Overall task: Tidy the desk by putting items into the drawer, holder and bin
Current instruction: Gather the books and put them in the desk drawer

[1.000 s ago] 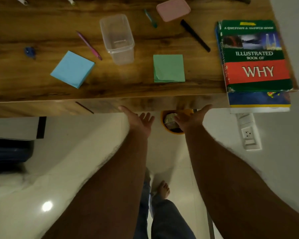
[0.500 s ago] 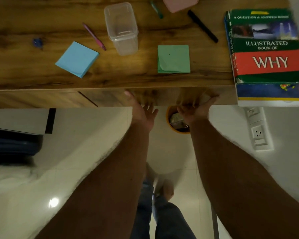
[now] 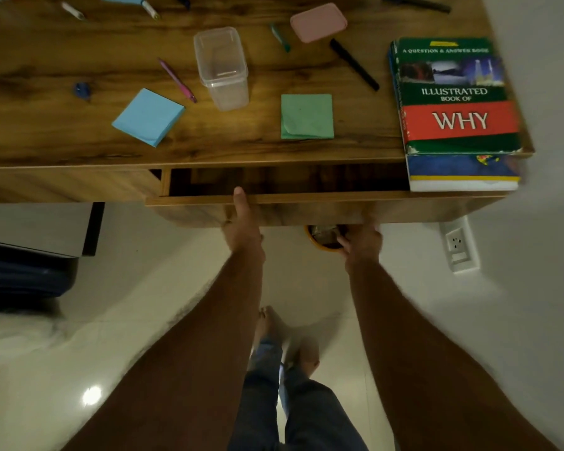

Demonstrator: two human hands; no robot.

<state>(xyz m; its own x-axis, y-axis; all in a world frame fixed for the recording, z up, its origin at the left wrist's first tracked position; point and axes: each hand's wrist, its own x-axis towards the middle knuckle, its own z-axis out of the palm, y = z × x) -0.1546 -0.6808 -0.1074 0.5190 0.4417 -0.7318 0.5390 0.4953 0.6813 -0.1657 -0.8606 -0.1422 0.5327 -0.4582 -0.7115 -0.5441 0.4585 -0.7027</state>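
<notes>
A wooden desk (image 3: 30,60) carries sticky pads (image 3: 306,116), pens (image 3: 354,64), a clear container (image 3: 222,68) and books (image 3: 455,96).

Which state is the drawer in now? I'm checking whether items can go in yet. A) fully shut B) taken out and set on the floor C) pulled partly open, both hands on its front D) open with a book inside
C: the drawer shows a dark gap under the desk edge, with the left hand and right hand gripping its front panel.
</notes>
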